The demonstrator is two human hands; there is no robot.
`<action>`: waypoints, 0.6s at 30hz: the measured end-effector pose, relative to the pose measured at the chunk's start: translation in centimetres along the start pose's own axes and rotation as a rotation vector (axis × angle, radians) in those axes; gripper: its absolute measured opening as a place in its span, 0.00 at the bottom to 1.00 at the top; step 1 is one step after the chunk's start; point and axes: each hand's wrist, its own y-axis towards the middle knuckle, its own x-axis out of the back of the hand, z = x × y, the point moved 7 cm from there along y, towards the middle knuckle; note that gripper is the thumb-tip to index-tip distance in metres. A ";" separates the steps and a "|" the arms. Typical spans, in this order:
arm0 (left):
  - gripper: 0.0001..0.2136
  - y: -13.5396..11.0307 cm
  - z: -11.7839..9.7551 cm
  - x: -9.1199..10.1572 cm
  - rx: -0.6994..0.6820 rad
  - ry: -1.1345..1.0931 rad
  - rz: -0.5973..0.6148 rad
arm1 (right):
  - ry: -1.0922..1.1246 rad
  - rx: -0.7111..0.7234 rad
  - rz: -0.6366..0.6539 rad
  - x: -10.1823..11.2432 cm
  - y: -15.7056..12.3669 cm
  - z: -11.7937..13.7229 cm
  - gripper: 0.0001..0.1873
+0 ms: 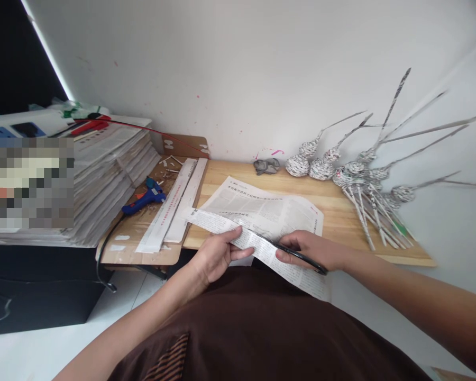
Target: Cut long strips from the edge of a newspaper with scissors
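My left hand (216, 254) pinches a long strip of newspaper (254, 246) near its left end, thumb on top. My right hand (311, 250) is closed round black-handled scissors (301, 257) whose blades lie along the strip where it joins a larger newspaper sheet (262, 209). The sheet rests on the wooden table (333, 203) at its front edge. The strip's right end hangs over my lap.
Cut paper strips (174, 206) and a blue glue gun (145, 197) with its black cord lie on a cardboard board at left. A tall stack of newspapers (107, 180) stands beyond. Rolled-newspaper gourd shapes with long stems (357, 169) fill the table's right side. A grey lump (266, 166) sits by the wall.
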 end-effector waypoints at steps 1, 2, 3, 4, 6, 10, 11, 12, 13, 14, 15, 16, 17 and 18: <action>0.11 0.0 0.0 0.1 -0.004 -0.003 0.002 | -0.001 -0.005 0.005 0.0 0.1 0.1 0.26; 0.11 0.1 -0.1 0.1 -0.008 -0.007 0.005 | 0.000 -0.009 0.012 0.0 0.2 0.1 0.26; 0.11 0.1 -0.1 0.2 -0.007 -0.009 0.008 | 0.002 -0.013 0.018 0.0 0.2 0.2 0.26; 0.11 0.2 0.0 0.2 -0.005 -0.010 0.009 | 0.003 -0.015 0.023 0.0 0.2 0.2 0.26; 0.11 0.2 0.0 0.2 0.001 -0.010 0.008 | 0.005 -0.010 0.024 -0.1 0.1 0.1 0.26; 0.11 0.2 0.1 0.1 0.000 -0.011 0.015 | 0.012 0.026 0.008 -0.1 -0.3 0.2 0.26; 0.11 0.2 0.2 0.0 -0.001 -0.011 0.015 | 0.016 0.033 0.009 -0.1 -0.3 0.3 0.26; 0.11 0.2 0.2 0.0 -0.001 -0.012 0.014 | 0.020 0.038 0.013 -0.2 -0.4 0.3 0.26; 0.10 0.3 0.2 0.1 -0.001 -0.014 0.014 | 0.022 0.041 0.016 -0.2 -0.4 0.2 0.25; 0.10 0.3 0.3 0.1 -0.002 -0.014 0.013 | 0.025 0.042 0.019 -0.3 -0.4 0.2 0.25; 0.10 0.3 0.3 0.1 -0.002 -0.016 0.012 | 0.026 0.041 0.018 -0.3 -0.4 0.1 0.25; 0.10 0.4 0.4 0.1 -0.003 -0.016 0.012 | 0.026 0.038 0.013 -0.3 -0.3 0.1 0.25; 0.10 0.4 0.4 0.1 -0.002 -0.018 0.015 | 0.025 0.032 0.005 -0.3 -0.3 0.0 0.25; 0.10 0.4 0.4 0.1 0.000 -0.020 0.020 | 0.022 0.023 -0.003 -0.3 -0.3 -0.1 0.25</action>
